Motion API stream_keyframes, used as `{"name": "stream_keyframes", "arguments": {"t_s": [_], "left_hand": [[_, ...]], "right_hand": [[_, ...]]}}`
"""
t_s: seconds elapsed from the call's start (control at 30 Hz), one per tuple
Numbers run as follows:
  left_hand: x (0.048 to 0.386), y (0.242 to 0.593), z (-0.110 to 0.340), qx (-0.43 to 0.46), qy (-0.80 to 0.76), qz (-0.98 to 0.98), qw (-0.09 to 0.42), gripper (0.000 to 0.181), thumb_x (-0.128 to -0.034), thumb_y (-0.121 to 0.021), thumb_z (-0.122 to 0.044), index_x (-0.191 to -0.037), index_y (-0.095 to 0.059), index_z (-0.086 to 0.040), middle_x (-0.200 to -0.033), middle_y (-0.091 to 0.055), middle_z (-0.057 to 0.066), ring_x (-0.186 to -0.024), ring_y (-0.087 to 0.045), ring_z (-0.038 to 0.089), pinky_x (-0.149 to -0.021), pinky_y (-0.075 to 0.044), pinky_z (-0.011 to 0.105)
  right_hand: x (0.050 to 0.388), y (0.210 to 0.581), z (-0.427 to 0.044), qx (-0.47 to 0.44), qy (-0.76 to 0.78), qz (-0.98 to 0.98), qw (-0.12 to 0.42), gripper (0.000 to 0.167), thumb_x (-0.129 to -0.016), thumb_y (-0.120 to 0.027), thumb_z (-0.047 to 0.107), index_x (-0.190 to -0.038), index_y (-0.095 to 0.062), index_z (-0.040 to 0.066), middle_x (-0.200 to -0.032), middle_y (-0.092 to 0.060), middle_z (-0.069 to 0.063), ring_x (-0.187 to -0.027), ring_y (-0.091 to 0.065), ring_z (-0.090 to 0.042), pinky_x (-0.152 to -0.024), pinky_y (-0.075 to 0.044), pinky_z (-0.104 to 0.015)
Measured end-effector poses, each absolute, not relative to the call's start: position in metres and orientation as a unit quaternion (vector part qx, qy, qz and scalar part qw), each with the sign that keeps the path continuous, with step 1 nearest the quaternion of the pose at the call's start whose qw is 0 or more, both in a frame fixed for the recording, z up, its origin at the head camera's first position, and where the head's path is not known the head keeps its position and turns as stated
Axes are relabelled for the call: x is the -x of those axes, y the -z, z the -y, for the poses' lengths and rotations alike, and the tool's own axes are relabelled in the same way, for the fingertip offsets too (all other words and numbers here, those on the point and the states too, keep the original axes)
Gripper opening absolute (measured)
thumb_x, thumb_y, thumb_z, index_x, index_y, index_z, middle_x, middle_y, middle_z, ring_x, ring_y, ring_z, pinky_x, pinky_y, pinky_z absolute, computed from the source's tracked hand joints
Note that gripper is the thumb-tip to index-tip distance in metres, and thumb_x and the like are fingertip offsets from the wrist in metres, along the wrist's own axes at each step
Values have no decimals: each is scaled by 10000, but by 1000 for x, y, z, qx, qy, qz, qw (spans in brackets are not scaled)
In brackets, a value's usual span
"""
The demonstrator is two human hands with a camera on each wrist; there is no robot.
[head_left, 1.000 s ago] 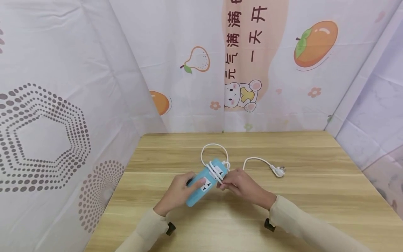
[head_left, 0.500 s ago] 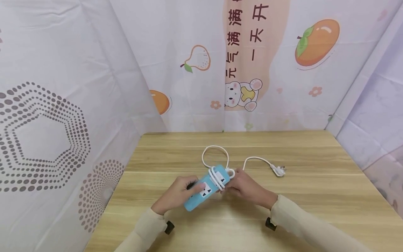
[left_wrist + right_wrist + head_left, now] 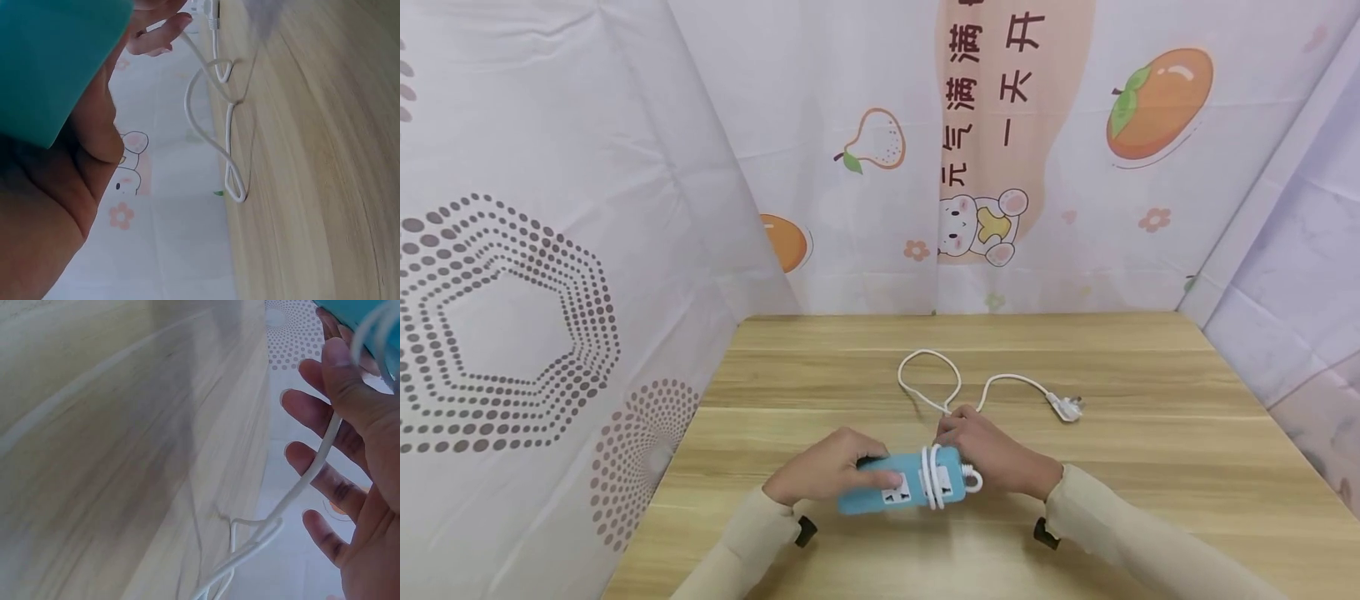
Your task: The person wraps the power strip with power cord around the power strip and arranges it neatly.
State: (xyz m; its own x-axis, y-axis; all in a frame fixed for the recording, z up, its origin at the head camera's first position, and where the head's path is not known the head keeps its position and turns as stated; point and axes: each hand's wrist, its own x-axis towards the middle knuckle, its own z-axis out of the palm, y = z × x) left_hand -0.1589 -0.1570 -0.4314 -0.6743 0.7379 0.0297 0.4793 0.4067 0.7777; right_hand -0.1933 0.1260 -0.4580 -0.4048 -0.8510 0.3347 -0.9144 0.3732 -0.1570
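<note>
A blue power strip (image 3: 912,468) with white sockets is held above the table, lying nearly level in the head view. My left hand (image 3: 829,468) grips its left end, thumb on top across a socket. A few turns of white cord (image 3: 929,477) go round the strip's right part. At that end my right hand (image 3: 996,450) pinches the cord between thumb and index finger; the right wrist view has the cord (image 3: 319,459) running down past the other, loosely bent fingers. The free cord loops on the table and ends in a white plug (image 3: 1065,407).
The wooden table (image 3: 1112,500) reaches back to a printed curtain (image 3: 850,225). Another patterned curtain (image 3: 550,150) hangs on the left, and a pale sheet (image 3: 1292,275) on the right. The cord's loop (image 3: 194,119) rises partly off the tabletop in the left wrist view.
The power strip has turned from a slant to nearly level and come lower in the head view. The cord loop has shifted right. The plug has stayed in place.
</note>
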Motion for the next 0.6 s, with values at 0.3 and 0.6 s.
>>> {"name": "stream_keyframes", "arguments": {"t_s": [0.3, 0.6], "left_hand": [[158, 433, 153, -405, -344, -830, 170, 340, -970, -691, -490, -748, -654, -235, -653, -526, -197, -557, -455, -58, -533, -388, 149], [157, 436, 148, -411, -310, -842, 165, 409, -958, -678, -548, -705, -608, -235, -607, -458, -209, -511, -380, -84, -500, -317, 140]], "right_hand": [[197, 457, -124, -595, -157, 774, 148, 182, -789, -869, 151, -901, -789, 271, -848, -694, 205, -823, -518, -54, -856, -411, -371], [199, 454, -122, -580, -163, 781, 168, 146, -787, -874, 240, -882, -775, 287, -823, -664, 206, -808, -474, -78, -956, -397, -531]]}}
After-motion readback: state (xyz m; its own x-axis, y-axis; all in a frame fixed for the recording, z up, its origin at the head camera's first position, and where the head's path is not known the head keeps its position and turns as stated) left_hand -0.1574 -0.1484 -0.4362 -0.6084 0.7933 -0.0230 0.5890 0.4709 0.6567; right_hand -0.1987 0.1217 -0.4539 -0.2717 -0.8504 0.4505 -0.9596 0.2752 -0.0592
